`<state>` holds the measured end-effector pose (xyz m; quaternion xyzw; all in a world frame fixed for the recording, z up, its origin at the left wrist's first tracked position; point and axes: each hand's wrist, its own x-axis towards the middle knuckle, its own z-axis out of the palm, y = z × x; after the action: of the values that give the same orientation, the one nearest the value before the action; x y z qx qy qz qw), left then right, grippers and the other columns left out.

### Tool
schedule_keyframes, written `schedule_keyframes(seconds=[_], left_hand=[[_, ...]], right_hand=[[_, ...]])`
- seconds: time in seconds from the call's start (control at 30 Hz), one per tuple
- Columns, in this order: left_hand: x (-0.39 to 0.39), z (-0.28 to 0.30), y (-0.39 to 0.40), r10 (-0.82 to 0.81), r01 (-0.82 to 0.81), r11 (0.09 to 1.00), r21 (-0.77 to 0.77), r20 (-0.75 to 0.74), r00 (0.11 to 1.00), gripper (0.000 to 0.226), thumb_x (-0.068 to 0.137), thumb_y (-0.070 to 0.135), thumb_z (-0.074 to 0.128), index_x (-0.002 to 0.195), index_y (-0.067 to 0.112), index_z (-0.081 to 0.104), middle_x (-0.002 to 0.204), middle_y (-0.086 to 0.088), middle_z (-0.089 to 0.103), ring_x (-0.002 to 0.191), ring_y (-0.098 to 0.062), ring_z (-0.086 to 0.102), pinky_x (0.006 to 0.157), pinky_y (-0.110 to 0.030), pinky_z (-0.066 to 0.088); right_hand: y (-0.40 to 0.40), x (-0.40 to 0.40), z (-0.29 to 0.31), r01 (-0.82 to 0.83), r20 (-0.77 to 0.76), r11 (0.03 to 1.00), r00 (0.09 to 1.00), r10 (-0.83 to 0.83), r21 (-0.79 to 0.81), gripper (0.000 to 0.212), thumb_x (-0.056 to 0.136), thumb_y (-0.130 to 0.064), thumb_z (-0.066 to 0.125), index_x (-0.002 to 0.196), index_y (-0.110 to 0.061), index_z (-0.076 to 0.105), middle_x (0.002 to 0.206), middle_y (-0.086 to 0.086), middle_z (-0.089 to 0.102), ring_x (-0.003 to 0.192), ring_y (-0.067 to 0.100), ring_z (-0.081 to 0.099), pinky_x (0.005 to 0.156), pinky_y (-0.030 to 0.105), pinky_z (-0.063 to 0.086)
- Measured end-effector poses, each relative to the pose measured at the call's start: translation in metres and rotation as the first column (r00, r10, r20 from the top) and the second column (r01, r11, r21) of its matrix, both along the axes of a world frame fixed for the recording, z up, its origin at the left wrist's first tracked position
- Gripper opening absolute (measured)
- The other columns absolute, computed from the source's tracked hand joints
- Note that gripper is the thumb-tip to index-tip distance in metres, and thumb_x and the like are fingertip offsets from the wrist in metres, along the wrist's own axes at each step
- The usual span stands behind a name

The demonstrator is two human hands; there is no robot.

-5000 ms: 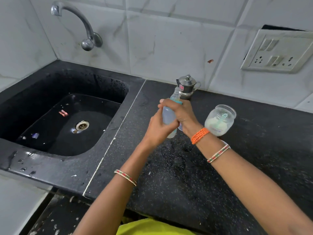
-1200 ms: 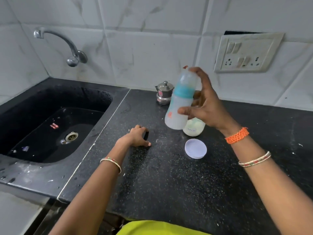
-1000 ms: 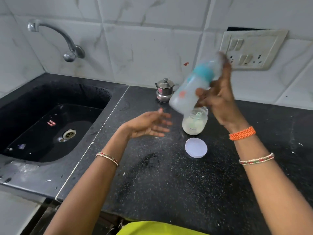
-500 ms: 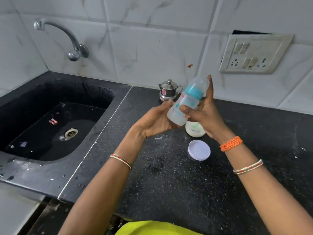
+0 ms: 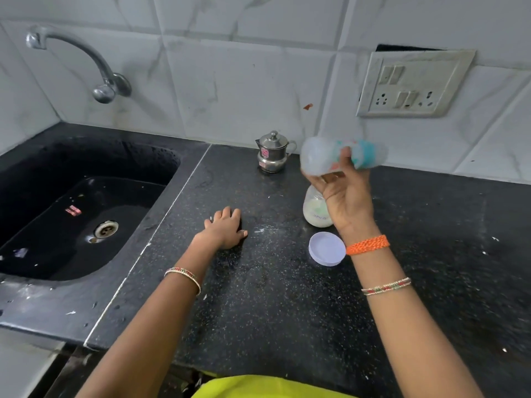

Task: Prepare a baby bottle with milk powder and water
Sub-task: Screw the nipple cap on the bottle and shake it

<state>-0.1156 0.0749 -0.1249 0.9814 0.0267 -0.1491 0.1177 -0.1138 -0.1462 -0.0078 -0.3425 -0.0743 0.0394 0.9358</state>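
Note:
My right hand (image 5: 346, 196) grips the baby bottle (image 5: 324, 158), a clear bottle with a teal collar, lying nearly sideways in the air and blurred by motion. Just behind that hand, a glass jar of white milk powder (image 5: 314, 209) stands uncovered on the black counter (image 5: 273, 297). Its round white lid (image 5: 327, 249) lies flat in front of it. My left hand (image 5: 227, 229) rests palm down on the counter, left of the jar, fingers loosely curled with nothing in them.
A small steel pot with a lid (image 5: 273, 153) stands by the wall. A black sink (image 5: 71, 208) with a wall tap (image 5: 86, 64) takes up the left side. A switch and socket plate (image 5: 413, 83) is on the tiled wall.
My left hand has left the bottle and dropped to the counter. My right hand has swung the bottle from tilted upright to nearly sideways, and it is now blurred.

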Motion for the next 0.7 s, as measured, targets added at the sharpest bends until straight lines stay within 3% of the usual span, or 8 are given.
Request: schedule_keyframes(seconds=[0.07,0.17,0.23,0.3,0.4,0.53,0.63,0.7], left_hand=[[0.001,0.0,0.004,0.0,0.0,1.0,-0.001,-0.001,1.0,0.06,0.092,0.043,0.052,0.137,0.012,0.028,0.148,-0.013,0.025,0.136,-0.035,0.026,0.108,-0.056,0.025],[0.0,0.0,0.008,-0.002,0.002,1.0,-0.013,0.004,1.0,0.065,0.089,0.046,0.055,0.139,0.014,0.029,0.148,-0.01,0.027,0.135,-0.033,0.028,0.108,-0.054,0.027],[-0.001,-0.001,0.008,-0.005,0.005,1.0,-0.014,0.01,1.0,0.066,0.089,0.046,0.055,0.14,0.014,0.027,0.15,-0.01,0.026,0.136,-0.033,0.028,0.109,-0.054,0.027],[0.0,0.001,0.007,-0.01,0.01,1.0,-0.006,0.007,1.0,0.066,0.089,0.045,0.056,0.14,0.014,0.028,0.149,-0.01,0.028,0.136,-0.033,0.028,0.108,-0.054,0.028],[0.001,0.0,0.006,-0.003,0.003,1.0,-0.002,-0.001,1.0,0.066,0.088,0.044,0.057,0.139,0.015,0.028,0.149,-0.01,0.029,0.136,-0.033,0.029,0.108,-0.054,0.029],[0.001,-0.001,0.007,0.0,0.0,1.0,0.01,-0.008,1.0,0.069,0.089,0.046,0.055,0.142,0.015,0.024,0.152,-0.009,0.024,0.138,-0.033,0.026,0.109,-0.054,0.027],[0.0,-0.004,0.007,-0.006,0.006,1.0,0.01,0.012,1.0,0.067,0.09,0.047,0.053,0.141,0.015,0.025,0.155,-0.008,0.019,0.139,-0.032,0.024,0.11,-0.052,0.026],[-0.001,-0.005,0.007,-0.006,0.006,1.0,0.009,0.015,1.0,0.067,0.091,0.047,0.052,0.143,0.015,0.024,0.156,-0.008,0.017,0.14,-0.033,0.023,0.111,-0.051,0.025]], right_hand=[[-0.005,-0.001,0.002,0.057,0.02,0.996,0.998,-0.056,-0.067,0.101,0.049,-0.024,0.092,0.134,-0.011,0.038,0.129,0.012,0.054,0.115,0.033,0.059,0.067,0.049,0.057],[-0.017,0.002,0.0,0.137,-0.029,0.982,0.99,-0.135,0.128,0.067,0.069,-0.018,0.075,0.129,-0.01,0.045,0.138,0.015,0.05,0.117,0.034,0.057,0.065,0.047,0.057],[-0.022,0.0,0.002,0.04,0.021,0.999,0.999,-0.04,-0.021,0.048,0.079,-0.014,0.068,0.122,-0.012,0.047,0.128,0.012,0.058,0.111,0.032,0.062,0.064,0.048,0.057],[-0.02,-0.004,0.001,-0.002,0.094,0.984,0.995,0.019,-0.177,0.058,0.072,-0.014,0.078,0.121,-0.012,0.047,0.118,0.009,0.062,0.111,0.035,0.062,0.065,0.053,0.056],[-0.014,-0.007,0.003,-0.029,0.1,0.996,0.994,0.038,-0.088,0.077,0.059,-0.027,0.084,0.125,-0.011,0.047,0.121,0.011,0.061,0.115,0.038,0.059,0.062,0.049,0.058],[-0.001,-0.022,0.014,-0.244,0.103,0.856,0.941,0.323,-0.456,0.076,0.056,-0.024,0.085,0.121,-0.012,0.047,0.113,0.006,0.065,0.101,0.033,0.067,0.05,0.05,0.057],[0.005,-0.021,0.024,-0.065,0.197,0.957,0.972,0.124,-0.284,0.071,0.062,-0.024,0.077,0.123,-0.011,0.043,0.104,0.0,0.068,0.098,0.028,0.068,0.051,0.047,0.057],[0.008,-0.02,0.035,-0.1,0.199,0.916,0.962,0.189,-0.388,0.073,0.062,-0.023,0.082,0.122,-0.014,0.041,0.105,0.0,0.066,0.099,0.029,0.067,0.051,0.048,0.057]])
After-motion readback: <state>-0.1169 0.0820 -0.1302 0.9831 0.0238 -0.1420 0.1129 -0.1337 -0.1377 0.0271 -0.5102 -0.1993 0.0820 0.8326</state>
